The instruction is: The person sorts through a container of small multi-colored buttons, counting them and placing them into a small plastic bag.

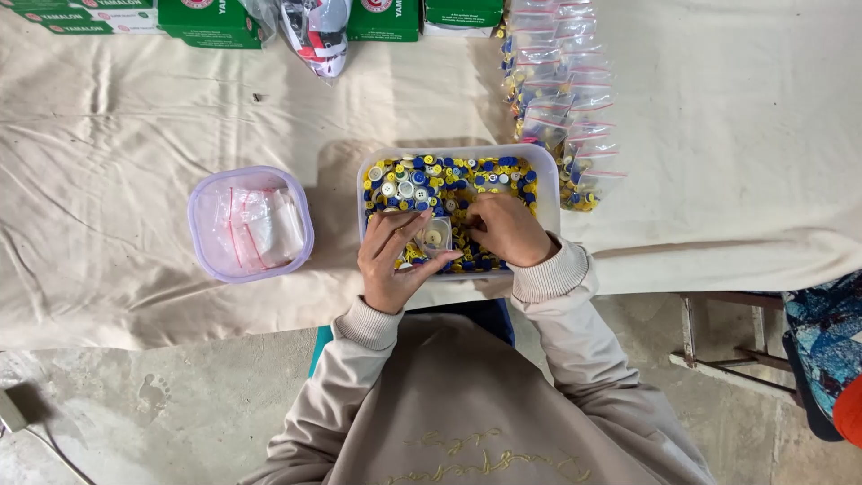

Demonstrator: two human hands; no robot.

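Observation:
A white rectangular tub [549, 184] at the table's near edge is full of yellow, blue and white buttons [449, 178]. My left hand [392, 256] holds a small clear zip bag [434, 237] with a few buttons in it over the tub's near side. My right hand [507, 229] rests in the buttons beside the bag, fingers curled and pinching among them near the bag's mouth.
A lilac square container [205, 238] with empty clear zip bags stands to the left. A pile of filled button bags [561, 99] lies behind and right of the tub. Green boxes [211, 20] line the far edge. A cream cloth [126, 135] covers the table. A stool frame [718, 359] stands at right.

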